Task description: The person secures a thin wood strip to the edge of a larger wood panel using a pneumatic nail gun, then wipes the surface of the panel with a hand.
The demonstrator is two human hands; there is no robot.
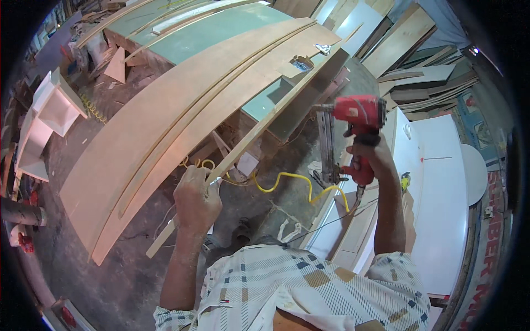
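My left hand is closed round a long, narrow wooden strip. The strip slants from below that hand up to the far right, running along the edge of a dark upright board. In my right hand is a red nail gun, held up by its handle with its nose pointing left. The gun hangs in the air to the right of the board, apart from the strip. A yellow coiled air hose trails below it.
A large curved plywood panel with thin strips on it lies to the left. Behind it is a green-topped table. White panels lie at the right, with stacked boards beyond. A white shelf unit stands far left.
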